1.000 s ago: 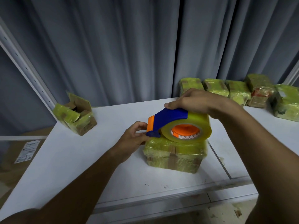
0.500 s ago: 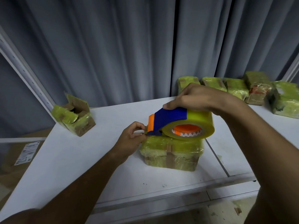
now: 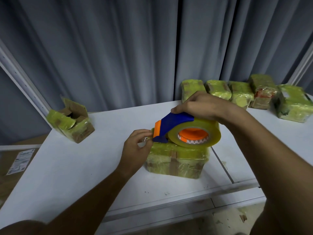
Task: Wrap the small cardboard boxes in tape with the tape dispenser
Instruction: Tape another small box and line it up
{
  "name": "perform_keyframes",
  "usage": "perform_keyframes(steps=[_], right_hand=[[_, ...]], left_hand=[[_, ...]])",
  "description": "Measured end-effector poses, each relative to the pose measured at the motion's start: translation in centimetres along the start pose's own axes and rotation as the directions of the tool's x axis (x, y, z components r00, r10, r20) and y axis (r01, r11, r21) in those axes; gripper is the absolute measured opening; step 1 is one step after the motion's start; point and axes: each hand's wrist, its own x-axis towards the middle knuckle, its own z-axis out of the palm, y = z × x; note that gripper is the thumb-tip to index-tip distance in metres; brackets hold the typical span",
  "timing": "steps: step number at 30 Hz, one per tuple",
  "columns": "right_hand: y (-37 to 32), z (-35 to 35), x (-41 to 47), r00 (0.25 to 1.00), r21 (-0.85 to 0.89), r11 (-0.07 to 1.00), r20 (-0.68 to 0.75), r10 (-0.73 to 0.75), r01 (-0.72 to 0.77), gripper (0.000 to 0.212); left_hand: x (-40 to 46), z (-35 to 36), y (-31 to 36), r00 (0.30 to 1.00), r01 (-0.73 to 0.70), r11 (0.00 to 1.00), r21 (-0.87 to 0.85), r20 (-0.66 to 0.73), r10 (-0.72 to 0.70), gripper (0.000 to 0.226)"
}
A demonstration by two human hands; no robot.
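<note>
At the lower left edge of the frame a brown carton with a white label (image 3: 21, 161) lies below the table level. Right of it, in the middle left, an open box (image 3: 72, 120) stands on the white table (image 3: 67, 175); its flaps are up and yellowish tape covers its sides. Grey curtains (image 3: 118, 48) fill the upper part of the frame behind the table.

Near the centre, the left hand (image 3: 135, 147) has its fingers curled, and thumb and forefinger pinch the loose end of the tape just at the orange front edge of the tape dispenser (image 3: 171, 128). The dispenser is blue, carries a big roll of clear yellowish tape (image 3: 194, 133) with an orange core, and rests on top of the wrapped box (image 3: 176, 161), which stands in the centre of the table.

The right hand (image 3: 196, 106) grips the dispenser from above, fingers curled over the blue body.

At the upper right, a row of wrapped boxes (image 3: 237, 94) stands along the back edge by the curtains.
</note>
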Motion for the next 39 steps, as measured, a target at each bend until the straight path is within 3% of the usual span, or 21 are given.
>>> perform_keyframes(steps=[6,9,13,20,25,31,35,39], right_hand=[[0.4,-0.3,-0.3,0.999,0.029,0.999,0.039,0.012,-0.013,0.041],[0.3,-0.5,-0.7,0.998,0.040,0.999,0.070,-0.003,0.000,0.041],[0.3,-0.7,-1.1,0.997,0.052,0.999,0.073,-0.010,0.006,0.044],[0.8,-1.4,-1.9,0.997,0.025,1.000,0.076,-0.009,0.007,0.042],[0.6,-1.5,-2.0,0.998,0.014,1.000,0.054,-0.013,0.012,0.042],[1.3,-2.9,-2.2,0.998,0.062,0.998,-0.067,-0.008,0.012,0.037],[2.0,-2.2,-1.9,0.999,0.011,1.000,-0.040,-0.018,0.018,0.032],[2.3,-1.7,-1.4,0.999,0.032,0.999,-0.045,0.005,-0.004,0.035]], left_hand=[[0.1,-0.1,1.1,0.979,0.174,0.974,-0.148,0.136,-0.154,0.013],[0.4,-0.6,1.5,0.967,0.220,0.969,-0.111,0.156,-0.201,0.012],[0.7,-0.4,2.0,0.945,0.321,0.931,-0.174,0.116,-0.304,0.015],[0.9,0.4,2.5,0.942,0.337,0.927,-0.164,0.057,-0.332,0.020],[1.1,0.5,2.9,0.955,0.296,0.951,-0.086,0.001,-0.297,0.020],[2.0,-3.3,1.0,0.946,0.272,0.962,0.020,-0.190,-0.263,0.029],[2.3,-4.5,0.4,0.968,0.234,0.965,0.115,-0.118,-0.221,0.023],[1.8,-3.5,0.1,0.995,0.072,0.947,0.313,-0.082,-0.049,0.017]])
